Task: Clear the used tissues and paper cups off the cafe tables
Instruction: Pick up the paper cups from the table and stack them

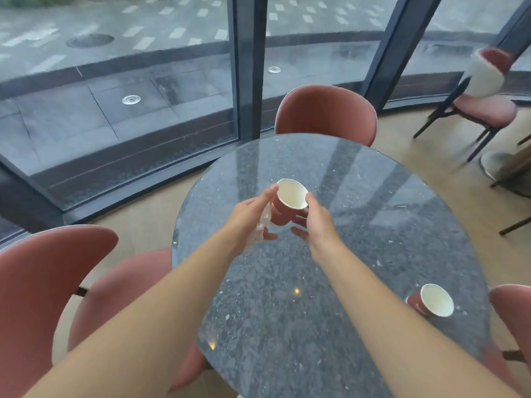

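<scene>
Between both sets of fingers, a red paper cup with white inside (288,203) is held by the right hand (317,222), crumpled white tissue (260,228) is clutched in the left hand (249,214); stuffing it in probably comes next.

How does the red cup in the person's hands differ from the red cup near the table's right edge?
The held cup is off the table, between the left hand and right hand; the other cup sits untouched on the tabletop. The held cup is farther from the camera. Both are red outside, white inside, and look empty.
</scene>
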The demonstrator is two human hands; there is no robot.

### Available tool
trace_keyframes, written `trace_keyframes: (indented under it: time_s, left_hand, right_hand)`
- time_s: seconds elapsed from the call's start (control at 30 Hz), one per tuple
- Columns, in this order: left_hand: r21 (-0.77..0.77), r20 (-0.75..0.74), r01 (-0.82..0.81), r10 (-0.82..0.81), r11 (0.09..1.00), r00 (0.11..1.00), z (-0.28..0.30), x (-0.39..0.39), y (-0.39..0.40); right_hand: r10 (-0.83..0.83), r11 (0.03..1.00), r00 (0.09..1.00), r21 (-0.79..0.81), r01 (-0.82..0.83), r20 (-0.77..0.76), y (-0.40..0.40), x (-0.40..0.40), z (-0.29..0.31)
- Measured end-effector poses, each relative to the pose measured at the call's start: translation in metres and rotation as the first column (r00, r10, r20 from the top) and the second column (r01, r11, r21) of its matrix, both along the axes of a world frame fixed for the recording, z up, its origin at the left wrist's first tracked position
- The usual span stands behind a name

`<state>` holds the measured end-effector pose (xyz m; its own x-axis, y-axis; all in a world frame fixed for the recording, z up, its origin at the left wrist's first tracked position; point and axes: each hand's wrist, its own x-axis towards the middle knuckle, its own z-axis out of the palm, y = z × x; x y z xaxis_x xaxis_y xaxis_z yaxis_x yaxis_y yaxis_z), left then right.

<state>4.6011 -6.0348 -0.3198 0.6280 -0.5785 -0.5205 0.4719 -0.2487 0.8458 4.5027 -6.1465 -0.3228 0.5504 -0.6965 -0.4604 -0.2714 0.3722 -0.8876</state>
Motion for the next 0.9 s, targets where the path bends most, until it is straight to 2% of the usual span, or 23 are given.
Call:
trace_keyframes:
  time_s: [0.07,0.2,0.5,0.9]
  left_hand:
    - [-0.016,0.025,0.105,-0.105,0.994,0.994,0.017,-0.022,-0.028]
    - [-0.016,0.05,0.211,-0.21,0.977,0.977,0.032,-0.063,-0.08]
    - [0.02,0.066,0.34,-0.34,0.94,0.938,0.035,-0.162,-0.188]
    - [0.051,-0.039,0.419,-0.417,0.907,0.908,-0.006,-0.225,-0.248]
  right_hand:
    - [-0.061,0.998,0.998,-0.029,0.061,0.026,-0.026,-0.026,0.017]
    - [-0.167,0.983,0.985,-0.075,0.17,0.048,-0.069,-0.074,0.032]
    - [-0.358,0.93,0.93,-0.059,0.363,0.079,-0.151,-0.189,0.032]
    - [-0.449,0.89,0.892,-0.061,0.451,0.047,-0.19,-0.264,0.0]
